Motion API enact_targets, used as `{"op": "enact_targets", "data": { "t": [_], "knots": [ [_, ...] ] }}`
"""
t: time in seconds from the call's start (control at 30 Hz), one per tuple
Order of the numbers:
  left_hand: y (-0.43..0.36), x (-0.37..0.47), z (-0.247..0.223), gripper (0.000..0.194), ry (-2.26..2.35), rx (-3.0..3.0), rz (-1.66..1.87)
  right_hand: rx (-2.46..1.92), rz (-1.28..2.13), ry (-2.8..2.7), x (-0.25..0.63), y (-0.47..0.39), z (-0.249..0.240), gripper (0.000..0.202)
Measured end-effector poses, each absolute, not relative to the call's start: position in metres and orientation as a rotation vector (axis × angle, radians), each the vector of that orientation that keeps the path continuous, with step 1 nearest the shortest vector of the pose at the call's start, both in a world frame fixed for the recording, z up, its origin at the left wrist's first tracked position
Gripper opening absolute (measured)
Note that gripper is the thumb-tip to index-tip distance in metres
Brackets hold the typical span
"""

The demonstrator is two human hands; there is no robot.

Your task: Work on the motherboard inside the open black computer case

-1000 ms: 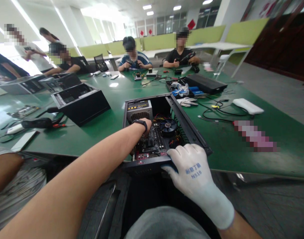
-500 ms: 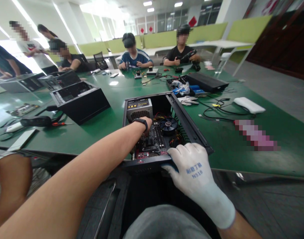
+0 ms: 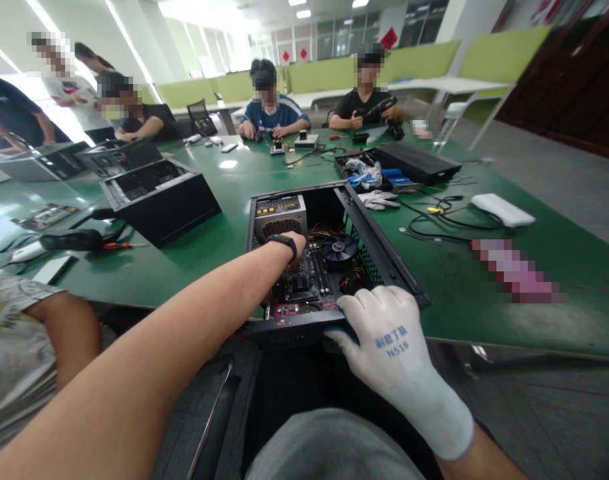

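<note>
An open black computer case [image 3: 384, 243] lies on its side at the near table edge. Inside it are a power supply [image 3: 282, 220], a motherboard [image 3: 312, 283] and a round cooling fan [image 3: 339, 249]. My left hand [image 3: 298, 245], bare with a black wristband, reaches down into the case beside the power supply, over the motherboard. Its fingers are hidden below the wrist, so what they touch does not show. My right hand [image 3: 384, 337], in a white work glove, grips the near rim of the case, fingers over the top and thumb at the front side.
Another black case [image 3: 169, 210] stands left on the green table [image 3: 484, 280]. Cables [image 3: 434, 213], a white box [image 3: 503, 210] and a tray with gloves [image 3: 364, 173] lie to the right. A screwdriver [image 3: 122, 246] is at left. A person's arm [image 3: 74, 333] is close on my left; others sit across.
The person on my left has shifted further into view. My hands and the case hold nearly the same positions; the whole view has shifted slightly.
</note>
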State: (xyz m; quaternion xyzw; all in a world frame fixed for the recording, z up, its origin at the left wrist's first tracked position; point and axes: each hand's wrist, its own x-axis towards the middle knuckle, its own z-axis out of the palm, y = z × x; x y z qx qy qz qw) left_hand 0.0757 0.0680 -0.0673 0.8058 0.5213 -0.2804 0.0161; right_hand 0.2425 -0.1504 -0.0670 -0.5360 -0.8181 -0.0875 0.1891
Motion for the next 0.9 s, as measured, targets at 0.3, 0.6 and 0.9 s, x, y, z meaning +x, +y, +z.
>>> {"op": "enact_targets", "data": {
  "t": [0.3, 0.6, 0.9],
  "knots": [
    [0.0661, 0.0764, -0.0656, 0.057, 1.647, 2.482, -0.826, -1.507, -0.240, -2.303, 0.2423, -0.1501, -0.0676, 0.031],
    [0.0673, 0.0754, -0.0653, 0.057, 1.638, 2.489, -0.837, -1.505, -0.244, -2.299, 0.2420, -0.1504, -0.0646, 0.031],
    [0.0655, 0.0777, -0.0634, 0.052, 1.648, 2.456, -0.854, -1.528, -0.238, -2.316, 0.2420, -0.1505, -0.0663, 0.031]
  ]
}}
